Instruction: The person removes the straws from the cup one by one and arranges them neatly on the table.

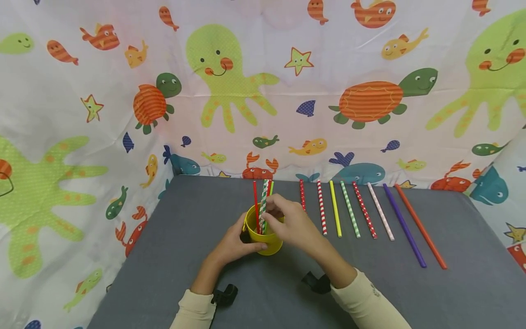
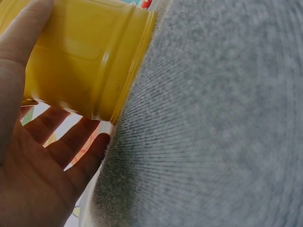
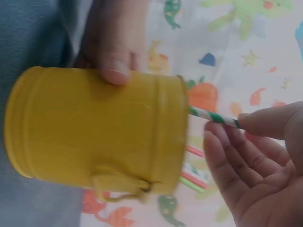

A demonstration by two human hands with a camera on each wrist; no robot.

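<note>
Cream sleeves [image 1: 370,301] lead to two hands at a yellow pail [image 1: 271,248] with drinking straws in it.
Pinched at its upper end by the right hand [image 1: 292,224], a green-and-white striped straw [image 3: 215,117] reaches down into the pail; the left hand [image 1: 234,242] grips the pail's side, thumb across the near wall; the pail stands on a dark grey cloth [image 1: 181,219]; a plain red straw [image 1: 255,201] and a light green straw [image 1: 272,185] lean inside it among others partly hidden; to the right, eight straws lie side by side on the cloth: a red dotted straw [image 1: 302,192], a red-and-white striped straw [image 1: 321,208], a yellow straw [image 1: 334,208], a pale green striped straw [image 1: 350,210], a second red dotted straw [image 1: 364,210], a pale pink straw [image 1: 380,211], a purple straw [image 1: 404,226] and an orange straw [image 1: 421,226]; behind hangs a sea-animal curtain [image 1: 255,137].
</note>
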